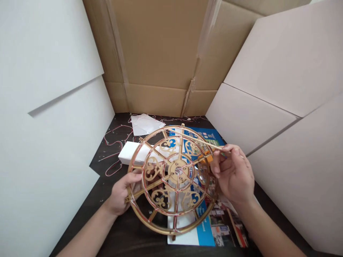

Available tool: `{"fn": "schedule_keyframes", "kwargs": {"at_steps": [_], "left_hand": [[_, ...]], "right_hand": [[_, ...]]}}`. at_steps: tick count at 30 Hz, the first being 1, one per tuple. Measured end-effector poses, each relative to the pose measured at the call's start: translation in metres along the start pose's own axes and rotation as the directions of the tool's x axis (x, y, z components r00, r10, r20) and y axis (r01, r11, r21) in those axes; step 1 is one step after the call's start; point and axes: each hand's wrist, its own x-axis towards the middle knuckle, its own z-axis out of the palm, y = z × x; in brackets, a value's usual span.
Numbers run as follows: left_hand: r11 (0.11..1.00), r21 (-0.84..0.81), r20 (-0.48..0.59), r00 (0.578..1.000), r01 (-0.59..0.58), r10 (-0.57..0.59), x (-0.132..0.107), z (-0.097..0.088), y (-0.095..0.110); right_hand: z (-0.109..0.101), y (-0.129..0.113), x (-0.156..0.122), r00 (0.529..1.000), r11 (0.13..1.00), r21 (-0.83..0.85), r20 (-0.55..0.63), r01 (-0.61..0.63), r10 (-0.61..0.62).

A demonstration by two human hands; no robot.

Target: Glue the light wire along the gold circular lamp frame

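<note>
A round gilded metal frame (179, 170) with spokes and scrollwork is held up above the table, and a thin red-and-white wire (144, 151) is wound along its rings. My left hand (120, 192) grips the frame's lower left rim. My right hand (233, 175) pinches a thin pale rod (209, 145) at the upper right of the frame, and the rod's far end reaches across the rim. A small orange piece (206, 157) shows just beyond my right fingers, and I cannot tell what it is.
A dark table (115, 235) holds loose red-and-white wire (115, 141), a white box (131, 153), white paper (146, 124), and blue printed leaflets (211, 137). Cardboard (158, 46) stands behind, with white panels (45, 107) on the left and more (284, 71) on the right.
</note>
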Motion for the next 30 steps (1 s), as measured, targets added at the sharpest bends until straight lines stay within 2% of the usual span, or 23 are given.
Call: {"fn": "schedule_keyframes", "kwargs": {"at_steps": [3,6,10,13,15,17,19,20,23,25,30], "left_hand": [[1.000,-0.012,-0.024,1.000,-0.020,0.019,0.000,-0.004,0.011],[0.998,-0.004,-0.006,0.998,-0.065,0.065,-0.002,-0.013,0.025],[0.999,0.019,-0.057,0.998,-0.026,0.027,-0.009,-0.029,0.040],[0.998,-0.025,-0.214,0.976,-0.050,0.043,-0.013,-0.035,0.047],[0.992,-0.093,-0.373,0.927,-0.084,0.044,-0.013,-0.033,0.050],[0.985,-0.149,-0.478,0.879,-0.084,0.003,-0.012,-0.028,0.051],[0.984,-0.161,-0.496,0.869,-0.080,-0.010,-0.011,-0.022,0.052],[0.985,-0.149,-0.477,0.879,-0.084,0.003,-0.010,-0.020,0.051],[0.990,-0.074,-0.327,0.941,-0.119,0.088,-0.006,-0.018,0.047],[0.988,-0.044,-0.255,0.958,-0.146,0.131,-0.003,-0.018,0.043],[0.987,-0.026,-0.254,0.956,-0.156,0.145,0.000,-0.022,0.039]], "right_hand": [[-0.009,-0.003,0.012,0.989,0.982,0.157,-0.088,-0.107,0.122],[-0.020,0.000,0.022,0.953,0.929,0.292,-0.130,-0.226,0.272],[-0.031,0.006,0.028,0.932,0.910,0.317,-0.156,-0.267,0.328],[-0.032,0.007,0.026,0.936,0.922,0.287,-0.159,-0.261,0.315],[-0.032,0.007,0.025,0.940,0.930,0.259,-0.151,-0.261,0.306],[-0.030,0.007,0.023,0.945,0.939,0.230,-0.142,-0.257,0.294],[-0.029,0.009,0.022,0.953,0.949,0.206,-0.137,-0.239,0.270],[-0.028,0.009,0.021,0.961,0.959,0.181,-0.135,-0.217,0.243],[-0.026,0.009,0.019,0.988,0.995,0.046,-0.120,-0.093,0.098],[-0.025,0.006,0.018,0.993,0.999,-0.041,-0.113,0.015,-0.019],[-0.023,-0.003,0.016,0.966,0.962,-0.160,-0.100,0.222,-0.239]]}}
